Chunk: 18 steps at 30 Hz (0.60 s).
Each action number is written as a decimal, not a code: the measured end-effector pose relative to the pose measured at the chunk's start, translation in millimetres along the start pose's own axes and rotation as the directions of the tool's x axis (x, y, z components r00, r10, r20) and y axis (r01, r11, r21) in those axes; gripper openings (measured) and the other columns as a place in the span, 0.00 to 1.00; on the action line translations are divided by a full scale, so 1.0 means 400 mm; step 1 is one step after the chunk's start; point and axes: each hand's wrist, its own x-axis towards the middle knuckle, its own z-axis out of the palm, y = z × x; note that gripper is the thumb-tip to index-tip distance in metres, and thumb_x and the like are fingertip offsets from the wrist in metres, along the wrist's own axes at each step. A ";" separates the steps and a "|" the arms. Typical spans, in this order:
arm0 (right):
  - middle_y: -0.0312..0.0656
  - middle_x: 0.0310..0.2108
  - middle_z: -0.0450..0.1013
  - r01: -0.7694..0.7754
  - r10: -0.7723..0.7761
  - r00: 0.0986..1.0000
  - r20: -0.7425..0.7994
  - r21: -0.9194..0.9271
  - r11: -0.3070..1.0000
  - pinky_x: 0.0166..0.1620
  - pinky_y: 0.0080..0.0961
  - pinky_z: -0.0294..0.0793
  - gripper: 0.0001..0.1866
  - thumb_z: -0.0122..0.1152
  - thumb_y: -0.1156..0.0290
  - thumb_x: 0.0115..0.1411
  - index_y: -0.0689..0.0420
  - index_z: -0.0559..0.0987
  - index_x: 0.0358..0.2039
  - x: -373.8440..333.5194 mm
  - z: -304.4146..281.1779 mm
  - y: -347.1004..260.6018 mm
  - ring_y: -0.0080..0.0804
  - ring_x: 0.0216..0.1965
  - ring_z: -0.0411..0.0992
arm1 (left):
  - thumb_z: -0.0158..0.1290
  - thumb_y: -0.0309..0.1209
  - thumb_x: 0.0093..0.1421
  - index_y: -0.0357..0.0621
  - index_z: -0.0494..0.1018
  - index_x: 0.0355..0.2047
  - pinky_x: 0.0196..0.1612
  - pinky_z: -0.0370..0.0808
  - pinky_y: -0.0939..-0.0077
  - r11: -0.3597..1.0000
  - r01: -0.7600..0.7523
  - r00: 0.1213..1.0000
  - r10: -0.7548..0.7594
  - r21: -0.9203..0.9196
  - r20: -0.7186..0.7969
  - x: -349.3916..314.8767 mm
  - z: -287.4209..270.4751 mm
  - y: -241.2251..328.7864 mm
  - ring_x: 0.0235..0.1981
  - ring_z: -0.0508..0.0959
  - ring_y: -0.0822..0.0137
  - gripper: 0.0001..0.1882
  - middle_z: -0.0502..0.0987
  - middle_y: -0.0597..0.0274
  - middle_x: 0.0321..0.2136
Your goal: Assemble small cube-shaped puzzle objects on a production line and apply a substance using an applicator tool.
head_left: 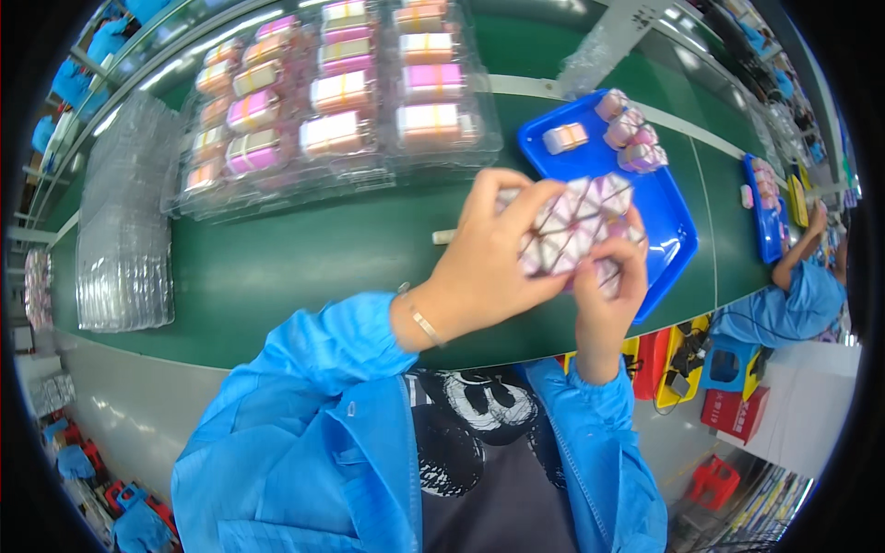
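In front of me, over the near left side of a blue tray (666,198), I hold a group of white-and-pink blocks (583,221) with dark crossing lines on their faces. My left hand (493,249) wraps round the group from the left. From the right, my right hand (610,290) closes its fingers on the lower right blocks. Whether the blocks are joined cannot be made out, and the fingers hide part of them. Inside the blue tray, similar blocks (629,134) stand in a row, beside a single banded white-and-orange block (565,138).
Clear plastic trays (277,184) at the far left hold several banded blocks in white, pink and orange. A tall stack of clear trays (124,221) stands at the left edge of the green table (304,276). At the right, a co-worker's sleeve (784,309) is near another blue tray (772,241).
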 end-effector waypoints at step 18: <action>0.53 0.62 0.52 0.196 -0.197 0.830 0.521 0.058 0.979 0.60 0.45 0.60 0.24 0.69 0.74 0.43 0.52 0.78 0.44 -0.187 0.525 -0.005 0.53 0.60 0.57 | 0.73 0.37 0.36 0.43 0.65 0.58 0.56 0.69 0.64 0.901 0.253 0.957 -0.179 0.352 -0.228 -0.346 -0.488 -0.234 0.54 0.67 0.57 0.48 0.64 0.52 0.52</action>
